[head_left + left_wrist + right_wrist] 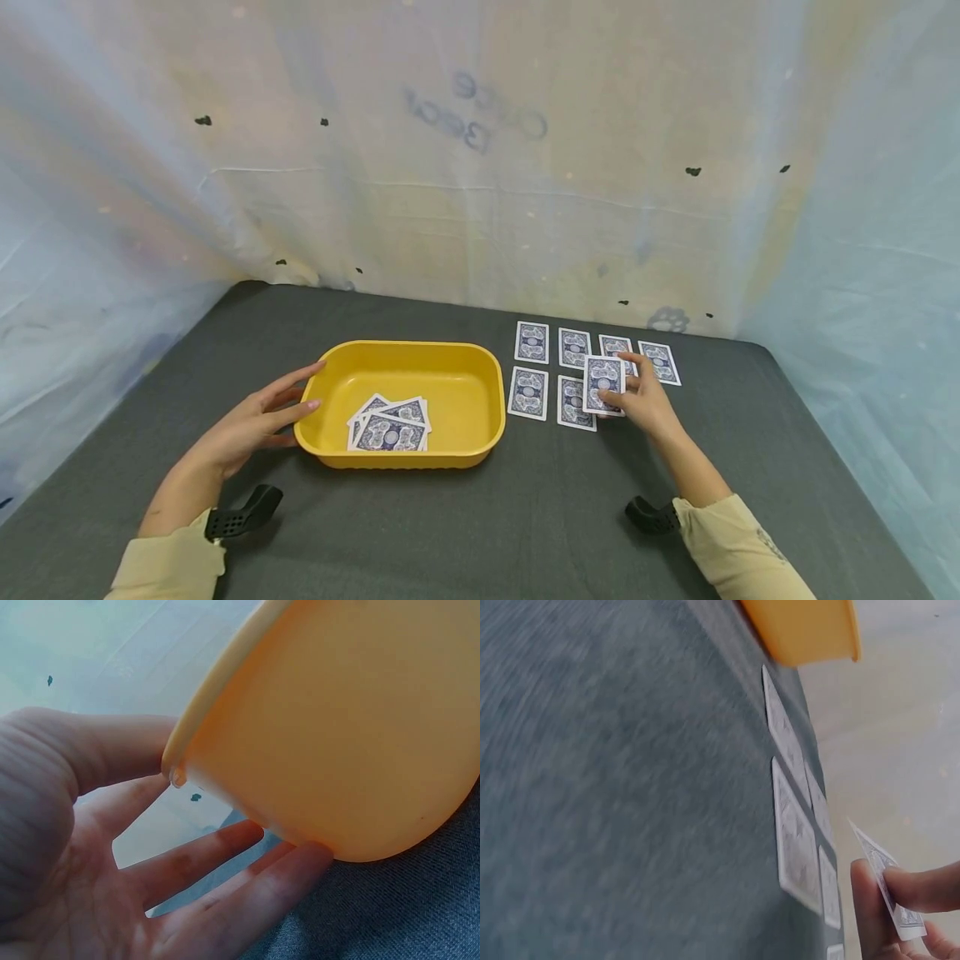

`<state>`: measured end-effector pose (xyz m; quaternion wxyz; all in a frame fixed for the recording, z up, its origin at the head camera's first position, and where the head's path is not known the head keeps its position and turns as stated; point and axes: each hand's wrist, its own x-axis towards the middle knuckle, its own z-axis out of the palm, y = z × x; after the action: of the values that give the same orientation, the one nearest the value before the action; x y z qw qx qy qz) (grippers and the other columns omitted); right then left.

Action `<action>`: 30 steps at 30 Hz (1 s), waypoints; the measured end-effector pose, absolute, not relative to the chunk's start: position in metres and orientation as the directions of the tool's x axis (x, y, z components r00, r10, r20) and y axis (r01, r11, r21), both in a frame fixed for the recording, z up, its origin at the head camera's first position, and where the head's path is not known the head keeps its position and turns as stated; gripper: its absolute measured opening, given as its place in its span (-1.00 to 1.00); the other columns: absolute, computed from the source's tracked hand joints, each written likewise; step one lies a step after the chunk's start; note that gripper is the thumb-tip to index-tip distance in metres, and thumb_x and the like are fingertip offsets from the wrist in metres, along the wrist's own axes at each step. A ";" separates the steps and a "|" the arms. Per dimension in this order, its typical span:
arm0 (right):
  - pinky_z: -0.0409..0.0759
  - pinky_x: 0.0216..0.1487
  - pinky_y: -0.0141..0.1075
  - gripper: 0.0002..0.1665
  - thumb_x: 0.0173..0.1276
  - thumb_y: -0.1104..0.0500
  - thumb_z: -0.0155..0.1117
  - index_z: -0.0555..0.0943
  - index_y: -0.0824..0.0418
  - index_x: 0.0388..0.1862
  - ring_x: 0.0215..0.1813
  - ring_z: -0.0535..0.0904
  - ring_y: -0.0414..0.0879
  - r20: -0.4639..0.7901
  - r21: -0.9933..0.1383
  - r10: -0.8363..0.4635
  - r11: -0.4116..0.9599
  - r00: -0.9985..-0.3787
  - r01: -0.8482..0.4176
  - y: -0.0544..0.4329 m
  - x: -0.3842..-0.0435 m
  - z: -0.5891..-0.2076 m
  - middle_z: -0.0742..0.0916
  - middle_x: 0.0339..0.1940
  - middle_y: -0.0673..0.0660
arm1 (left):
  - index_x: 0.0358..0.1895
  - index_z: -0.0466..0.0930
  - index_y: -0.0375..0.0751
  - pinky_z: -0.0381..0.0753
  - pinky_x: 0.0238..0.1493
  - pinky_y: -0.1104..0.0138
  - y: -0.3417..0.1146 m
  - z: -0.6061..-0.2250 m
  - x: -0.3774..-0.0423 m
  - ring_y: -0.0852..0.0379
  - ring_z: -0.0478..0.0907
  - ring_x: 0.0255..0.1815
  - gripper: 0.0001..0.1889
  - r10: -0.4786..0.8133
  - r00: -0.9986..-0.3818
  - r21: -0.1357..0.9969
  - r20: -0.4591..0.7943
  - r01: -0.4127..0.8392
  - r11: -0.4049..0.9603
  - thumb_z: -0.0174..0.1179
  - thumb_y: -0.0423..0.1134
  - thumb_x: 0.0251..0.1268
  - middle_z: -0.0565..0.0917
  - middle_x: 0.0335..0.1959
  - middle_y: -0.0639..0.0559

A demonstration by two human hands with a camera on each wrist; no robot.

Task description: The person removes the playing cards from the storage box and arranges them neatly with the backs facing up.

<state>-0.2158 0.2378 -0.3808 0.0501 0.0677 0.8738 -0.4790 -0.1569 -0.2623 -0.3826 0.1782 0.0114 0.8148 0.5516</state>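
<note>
My right hand (647, 402) pinches a playing card (603, 375) between thumb and fingers, its blue patterned back facing up. In the right wrist view the card (889, 881) is held above the table, tilted. Beneath and behind it, several face-down cards (532, 342) lie in two rows, and the held card partly covers a front-row card (572, 408). My left hand (251, 421) touches the left end of a yellow plastic tub (495, 417), its fingers extended and spread against the rim and outer wall. Inside the tub is a loose overlapping pile of face-down cards (390, 433).
A dark grey cloth covers the table (465, 533). Pale sheeting (480, 208) with dark marks hangs behind the table and at both sides. Black bands (243, 512) are worn on both wrists, below light yellow sleeves.
</note>
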 end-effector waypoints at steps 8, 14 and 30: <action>0.43 -0.19 -0.23 -0.08 0.30 0.29 0.28 -0.02 0.25 0.49 -0.27 0.52 -0.07 -0.145 -0.815 0.090 0.553 -0.985 0.171 0.250 -0.213 -0.387 0.52 0.04 0.44 | 0.56 -0.14 0.13 0.52 0.13 -0.10 -0.263 -0.383 -0.158 -0.37 -0.06 0.49 -0.21 0.215 -0.935 0.904 -0.282 -0.184 0.386 0.09 0.06 0.40 -0.18 0.54 -0.33; 0.38 -0.38 -0.31 -0.10 0.26 0.32 0.29 0.01 0.29 0.45 -0.43 0.43 -0.17 -0.124 -0.804 0.103 0.573 -0.987 0.161 0.259 -0.214 -0.393 0.56 -0.23 0.24 | 0.56 -0.15 0.13 0.54 0.11 -0.08 -0.263 -0.383 -0.158 -0.38 -0.01 0.47 -0.22 0.218 -0.935 0.905 -0.280 -0.182 0.385 0.08 0.05 0.41 -0.15 0.54 -0.34; 0.39 -0.44 -0.36 -0.09 0.22 0.35 0.32 0.02 0.34 0.42 -0.44 0.46 -0.21 -0.132 -0.794 0.070 0.589 -0.989 0.148 0.272 -0.212 -0.395 0.61 -0.38 0.15 | 0.56 -0.14 0.14 0.54 0.12 -0.09 -0.263 -0.384 -0.159 -0.38 -0.05 0.48 -0.21 0.210 -0.936 0.903 -0.281 -0.185 0.388 0.09 0.06 0.40 -0.17 0.55 -0.32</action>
<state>-0.2120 0.2716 -0.3954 0.0435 0.0612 0.8904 -0.4490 -0.1591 -0.2630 -0.3840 0.1783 0.0079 0.8136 0.5533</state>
